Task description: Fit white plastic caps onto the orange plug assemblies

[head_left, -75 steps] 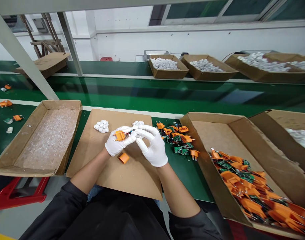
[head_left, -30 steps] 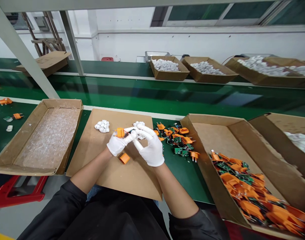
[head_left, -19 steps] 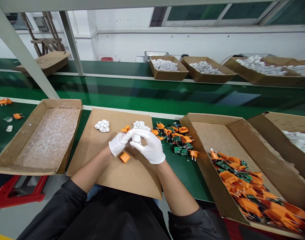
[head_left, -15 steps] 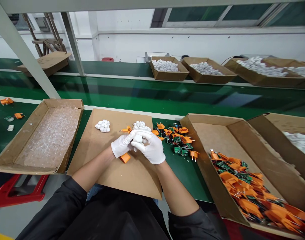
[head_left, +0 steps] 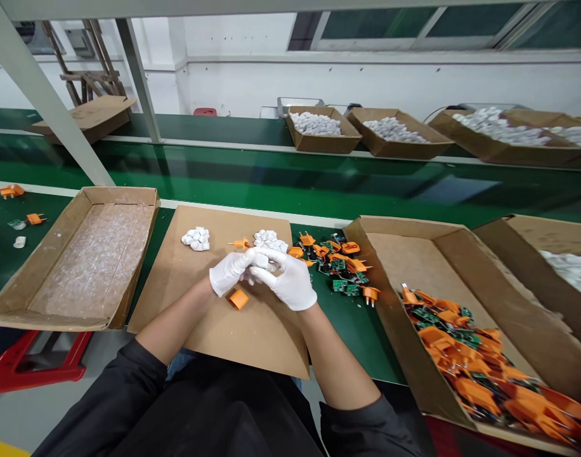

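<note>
White gloves cover both of my hands, which meet over a brown cardboard sheet (head_left: 214,333). My left hand (head_left: 229,273) and my right hand (head_left: 290,279) are closed together around a small white block (head_left: 260,261); its underside is hidden by the fingers. Just below them lies an orange plastic housing (head_left: 238,299). Behind my fingers an orange plug (head_left: 240,244) shows in part. A pile of white blocks (head_left: 270,240) sits beyond my right hand, and another small white pile (head_left: 196,238) is at the sheet's upper left.
Right of the sheet, orange plugs with green circuit boards (head_left: 340,263) lie heaped on the green bench. A deep carton (head_left: 383,317) holds more of them. To the left stands a shallow cardboard tray (head_left: 119,285) with white residue. Boxes of white pieces (head_left: 319,143) line the back shelf.
Both hands have shifted very slightly, the left one a little to the left, and more of the orange housing below them shows. The white block stays between the fingers.
</note>
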A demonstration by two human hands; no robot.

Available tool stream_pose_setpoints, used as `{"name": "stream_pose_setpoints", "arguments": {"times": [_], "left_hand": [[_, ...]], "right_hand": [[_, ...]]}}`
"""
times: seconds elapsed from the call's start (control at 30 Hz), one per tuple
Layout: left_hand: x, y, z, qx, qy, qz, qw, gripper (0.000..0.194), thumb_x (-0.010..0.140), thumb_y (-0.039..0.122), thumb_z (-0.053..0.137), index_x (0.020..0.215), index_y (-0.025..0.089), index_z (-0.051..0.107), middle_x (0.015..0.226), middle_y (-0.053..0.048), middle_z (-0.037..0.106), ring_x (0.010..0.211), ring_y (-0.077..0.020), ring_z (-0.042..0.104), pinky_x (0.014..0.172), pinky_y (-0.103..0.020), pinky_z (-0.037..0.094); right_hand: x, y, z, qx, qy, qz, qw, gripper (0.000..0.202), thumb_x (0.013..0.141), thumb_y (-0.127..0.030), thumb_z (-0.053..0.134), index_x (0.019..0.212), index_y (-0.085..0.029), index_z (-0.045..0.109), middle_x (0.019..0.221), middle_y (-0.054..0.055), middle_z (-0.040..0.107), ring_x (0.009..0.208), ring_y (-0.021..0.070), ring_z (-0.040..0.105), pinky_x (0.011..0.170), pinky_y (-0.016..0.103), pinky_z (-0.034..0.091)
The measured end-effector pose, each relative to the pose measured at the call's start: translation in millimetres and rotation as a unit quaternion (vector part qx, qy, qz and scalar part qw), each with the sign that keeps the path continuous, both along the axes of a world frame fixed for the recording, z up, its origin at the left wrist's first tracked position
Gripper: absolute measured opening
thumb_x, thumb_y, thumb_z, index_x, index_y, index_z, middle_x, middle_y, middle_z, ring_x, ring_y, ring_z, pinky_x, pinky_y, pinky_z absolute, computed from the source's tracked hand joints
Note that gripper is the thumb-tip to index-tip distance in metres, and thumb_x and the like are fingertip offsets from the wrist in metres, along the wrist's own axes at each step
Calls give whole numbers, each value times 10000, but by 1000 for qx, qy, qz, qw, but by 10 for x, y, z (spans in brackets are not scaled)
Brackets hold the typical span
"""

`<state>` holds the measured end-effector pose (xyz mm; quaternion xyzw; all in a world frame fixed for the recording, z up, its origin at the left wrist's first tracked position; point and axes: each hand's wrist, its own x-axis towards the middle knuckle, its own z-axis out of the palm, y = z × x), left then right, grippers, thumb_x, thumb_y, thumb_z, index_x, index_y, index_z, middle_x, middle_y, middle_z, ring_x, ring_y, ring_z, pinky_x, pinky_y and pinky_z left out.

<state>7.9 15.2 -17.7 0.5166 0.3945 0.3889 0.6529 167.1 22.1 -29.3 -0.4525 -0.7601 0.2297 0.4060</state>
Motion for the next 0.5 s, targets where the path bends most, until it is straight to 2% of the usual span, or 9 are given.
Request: {"name": "stream_pose_setpoints", "arguments": {"times": [0.1, 0.23, 0.4, 0.5], "left_hand": [[-25, 16, 51, -13, 52, -37, 998, 503, 752, 619, 604, 563, 153, 591, 560, -10, 559, 558, -114, 502, 603, -274, 443], [-19, 25, 52, -21, 64, -29, 997, 464, 785, 543, 592, 536, 152, 588, 554, -15, 567, 565, -116, 496, 614, -281, 435], [-45, 45, 17, -49, 31, -40, 998, 457, 741, 564, 648, 611, 127, 625, 584, -16, 584, 552, -98, 492, 575, -253, 402], [-61, 60, -24, -49, 23, -71, 996, 513, 758, 626, 602, 646, 126, 629, 594, -47, 608, 572, -121, 537, 591, -262, 429]], "right_hand": [[-8, -20, 13, -11, -20, -13, 1000, 329, 781, -384, 669, 1066, -235, 740, 946, 49, 778, 844, 239, 723, 778, 358, 575], [1, -13, 24, -28, -30, -6, 999, 330, 792, -375, 645, 1081, -240, 731, 975, 51, 777, 879, 246, 725, 813, 372, 572], [66, 45, 49, -46, -14, 75, 996, 525, 747, -415, 678, 1231, -214, 649, 1184, 79, 715, 1075, 294, 675, 919, 449, 543], [82, 44, 58, -62, -3, 60, 996, 442, 782, -409, 642, 1173, -209, 688, 1092, 72, 747, 995, 277, 697, 892, 433, 551]]}}
